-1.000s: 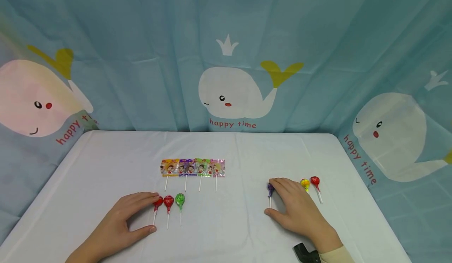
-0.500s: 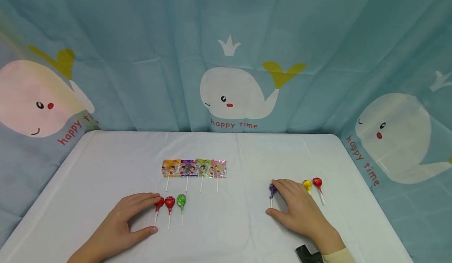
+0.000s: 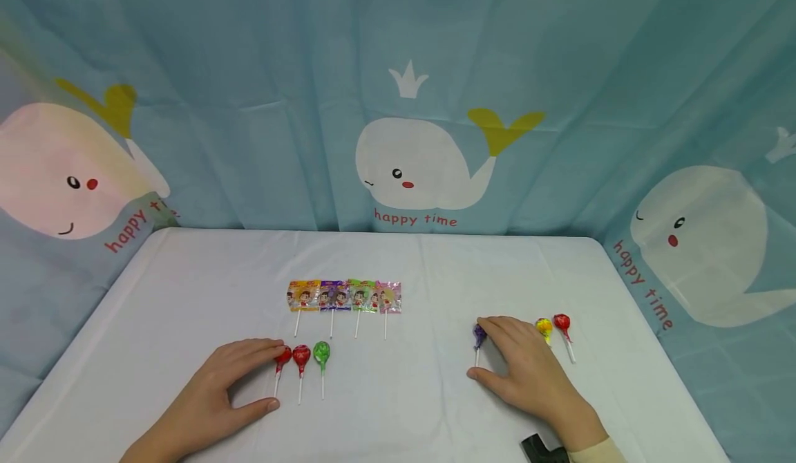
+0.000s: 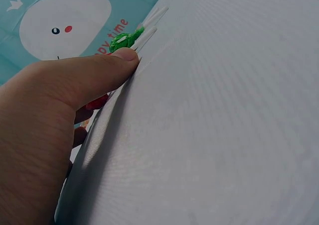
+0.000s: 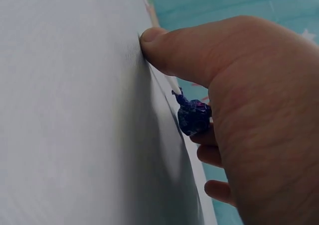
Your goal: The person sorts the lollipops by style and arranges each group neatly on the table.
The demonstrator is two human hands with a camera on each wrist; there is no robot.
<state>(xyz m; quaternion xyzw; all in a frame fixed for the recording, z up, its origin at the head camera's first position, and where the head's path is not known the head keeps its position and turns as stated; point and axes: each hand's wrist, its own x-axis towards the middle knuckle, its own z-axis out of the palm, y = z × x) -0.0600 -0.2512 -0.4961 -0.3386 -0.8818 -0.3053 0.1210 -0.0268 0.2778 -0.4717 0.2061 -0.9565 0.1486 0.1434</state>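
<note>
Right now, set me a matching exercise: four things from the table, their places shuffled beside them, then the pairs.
Things:
1. green lollipop
2. purple lollipop
3. yellow lollipop
4. flat packets

Places, head view:
A. immediately left of a red lollipop
B. in a row of four
C. at the fingers of the right hand
D. right end of a row of three

Pairs: 1-D, 2-C, 3-A, 4-B

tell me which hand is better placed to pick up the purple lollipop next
Probably the right hand: its index fingertip is at the purple-wrapped lollipop, its thumb near the stick's lower end. The left hand is farther off, at the leftmost red lollipop.
</note>
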